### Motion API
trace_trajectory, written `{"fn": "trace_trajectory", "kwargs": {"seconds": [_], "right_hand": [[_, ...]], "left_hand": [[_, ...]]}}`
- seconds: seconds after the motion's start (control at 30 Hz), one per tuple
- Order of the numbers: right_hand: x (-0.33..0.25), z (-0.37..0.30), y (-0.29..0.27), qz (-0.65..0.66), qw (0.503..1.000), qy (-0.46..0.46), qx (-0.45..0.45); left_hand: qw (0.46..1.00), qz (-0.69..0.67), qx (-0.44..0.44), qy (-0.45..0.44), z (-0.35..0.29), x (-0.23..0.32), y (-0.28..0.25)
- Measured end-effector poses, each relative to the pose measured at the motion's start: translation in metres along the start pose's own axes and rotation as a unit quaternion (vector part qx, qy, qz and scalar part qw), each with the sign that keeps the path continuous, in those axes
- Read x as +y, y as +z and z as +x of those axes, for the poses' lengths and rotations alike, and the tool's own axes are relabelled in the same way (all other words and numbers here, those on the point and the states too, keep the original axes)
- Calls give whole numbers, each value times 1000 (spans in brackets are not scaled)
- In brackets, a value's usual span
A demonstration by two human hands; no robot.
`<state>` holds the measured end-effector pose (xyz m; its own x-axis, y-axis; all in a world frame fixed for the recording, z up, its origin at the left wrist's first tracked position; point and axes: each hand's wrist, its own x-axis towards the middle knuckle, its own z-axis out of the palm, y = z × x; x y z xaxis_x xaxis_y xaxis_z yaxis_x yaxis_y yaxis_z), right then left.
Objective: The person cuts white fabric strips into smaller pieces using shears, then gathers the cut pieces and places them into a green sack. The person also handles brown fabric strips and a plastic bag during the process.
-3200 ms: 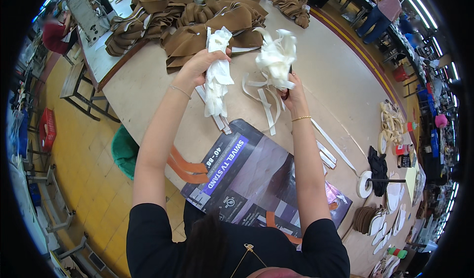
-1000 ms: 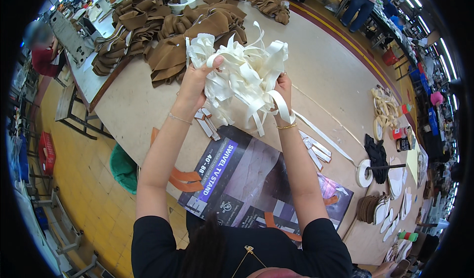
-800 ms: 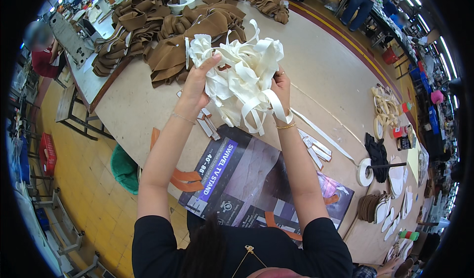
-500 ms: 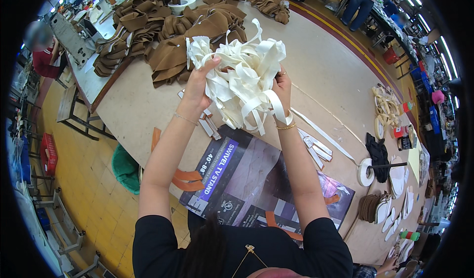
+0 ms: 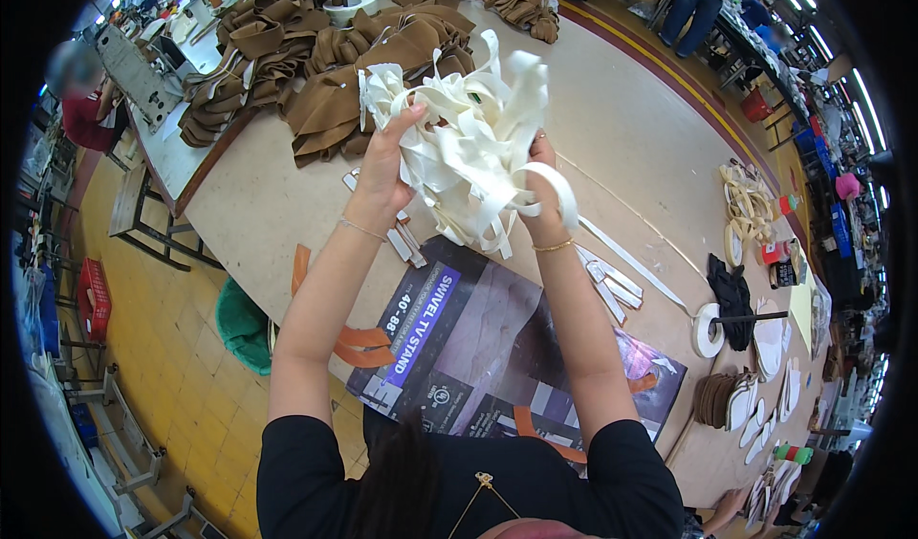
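Observation:
A tangled bundle of white fabric strips (image 5: 459, 152) is held up over the table between my two hands. My left hand (image 5: 387, 161) is closed on its left side, with the thumb lying over the strips. At the bundle's right side my right hand (image 5: 545, 187) grips it, its fingers partly hidden by the strips. One strip loops over the back of that hand. The upper right of the bundle is smeared by motion. Below lies a dark printed cardboard sheet (image 5: 497, 324) with a purple band, with orange-brown strips (image 5: 363, 346) on and beside it.
Brown fabric pieces (image 5: 330, 113) are heaped at the far left. Short white strips (image 5: 612, 286) lie right of the cardboard, near a white tape roll (image 5: 708, 330) on a rod. Black cloth (image 5: 732, 295) and stacked brown pieces (image 5: 719, 400) are farther right. A green bin (image 5: 244, 329) stands below the left edge.
The bundle has shifted slightly, with its upper right part moving. My right hand has turned a little, and the strip loop now hangs farther right over it. My left hand has barely moved.

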<state>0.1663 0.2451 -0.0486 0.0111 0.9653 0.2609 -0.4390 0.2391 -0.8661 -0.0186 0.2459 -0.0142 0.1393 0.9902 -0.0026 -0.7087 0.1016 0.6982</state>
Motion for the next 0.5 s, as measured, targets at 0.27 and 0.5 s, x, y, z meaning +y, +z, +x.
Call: {"fn": "trace_trajectory", "kwargs": {"seconds": [0.27,0.5], "right_hand": [[-28,-12,55,-604,795,-50,-41],[-26,-21,72,-570,809,-71,-124]], "left_hand": [[994,95,-60,7,-9,-4,-33],[997,75,12,5,-16,21,-49]]}}
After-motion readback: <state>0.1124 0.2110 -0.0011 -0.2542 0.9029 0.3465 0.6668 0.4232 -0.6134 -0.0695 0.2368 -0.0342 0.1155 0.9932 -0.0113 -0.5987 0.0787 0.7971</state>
